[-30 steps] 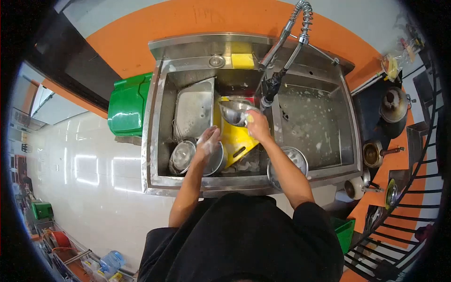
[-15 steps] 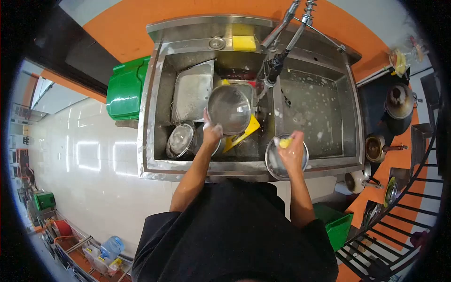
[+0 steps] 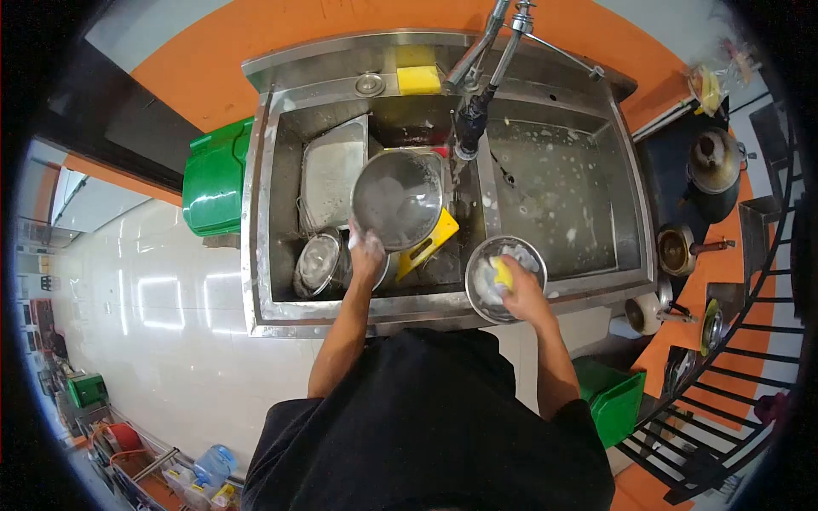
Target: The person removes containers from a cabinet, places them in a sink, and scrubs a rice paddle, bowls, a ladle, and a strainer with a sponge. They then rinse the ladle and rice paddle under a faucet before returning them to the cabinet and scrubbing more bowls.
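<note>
My left hand (image 3: 368, 252) grips the near rim of a round metal bowl (image 3: 398, 200), which is held tilted over the left sink basin. In my right hand (image 3: 526, 296) is a yellow sponge (image 3: 502, 272), with the fingers closed around it. The sponge is over a second metal bowl (image 3: 480, 298) with white suds inside, at the front edge by the divider between the basins. Below and beside the raised bowl lie a yellow object with a slot (image 3: 430, 244), a rectangular metal pan (image 3: 332, 175) and a sudsy round metal container (image 3: 319, 262).
The right basin (image 3: 562, 196) holds cloudy water with foam. A spray faucet (image 3: 469, 128) hangs over the divider. Another yellow sponge (image 3: 418, 80) sits on the back ledge beside a round metal lid (image 3: 370, 83). A green bin (image 3: 213, 179) stands left; pots (image 3: 677, 250) are on the right.
My right hand has turned, bringing the sponge down into the sudsy bowl. The bowl in my left hand now faces up more fully. The whole view has shifted slightly.
</note>
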### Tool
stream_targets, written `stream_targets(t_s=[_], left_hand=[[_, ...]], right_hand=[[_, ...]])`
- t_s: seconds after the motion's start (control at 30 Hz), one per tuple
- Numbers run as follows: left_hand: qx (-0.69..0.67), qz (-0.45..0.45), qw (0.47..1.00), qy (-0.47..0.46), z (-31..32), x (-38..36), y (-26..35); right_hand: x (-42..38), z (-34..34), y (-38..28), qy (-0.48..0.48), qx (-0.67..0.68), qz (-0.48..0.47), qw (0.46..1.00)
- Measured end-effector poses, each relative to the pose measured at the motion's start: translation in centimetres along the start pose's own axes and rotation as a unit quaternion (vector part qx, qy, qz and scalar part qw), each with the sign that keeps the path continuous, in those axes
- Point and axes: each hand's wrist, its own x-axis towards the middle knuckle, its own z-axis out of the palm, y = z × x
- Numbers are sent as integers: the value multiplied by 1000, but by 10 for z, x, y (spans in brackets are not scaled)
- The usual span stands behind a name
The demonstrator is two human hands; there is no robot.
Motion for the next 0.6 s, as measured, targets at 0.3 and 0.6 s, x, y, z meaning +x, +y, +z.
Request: stream_targets(t_s=[0.3, 0.6], left_hand=[[7, -58, 998, 14, 9, -17, -9], [67, 158, 977, 125, 2, 1, 16]], right_hand=[[111, 34, -110, 29, 78, -306, 948], [152, 71, -122, 26, -384, -305, 871]])
